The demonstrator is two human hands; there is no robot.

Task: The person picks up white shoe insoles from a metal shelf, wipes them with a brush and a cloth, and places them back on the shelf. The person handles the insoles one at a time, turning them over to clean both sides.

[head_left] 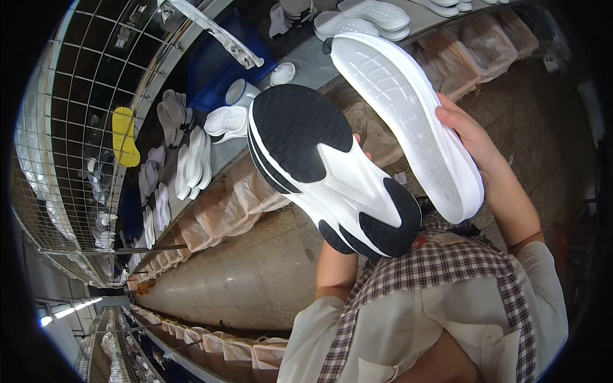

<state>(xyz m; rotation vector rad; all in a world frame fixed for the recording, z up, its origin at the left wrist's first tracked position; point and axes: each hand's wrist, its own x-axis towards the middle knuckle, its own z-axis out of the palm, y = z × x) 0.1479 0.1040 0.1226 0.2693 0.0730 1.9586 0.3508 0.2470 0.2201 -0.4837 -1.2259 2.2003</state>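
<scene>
Two shoe soles are held up before me, one in each hand. The left one, a white shoe sole with black tread patches (348,172), faces me with its underside. Behind it my left hand (358,138) is closed on it; only fingertips show past its edge, the rest is hidden. My right hand (469,131) grips a white shoe sole (408,121) by its outer side, fingers over the rim. Its hollow inner face, with a moulded grid near the toe, is turned towards me. A small black patch shows at its upper tip. The soles are apart.
A grey bench (300,60) carries more white soles (361,19), a blue crate (220,64), a white cup (241,93) and a round white lid (282,73). Plastic-lined bins (447,60) line its near edge. Wire mesh (76,83) with a yellow insole (125,137) stands left.
</scene>
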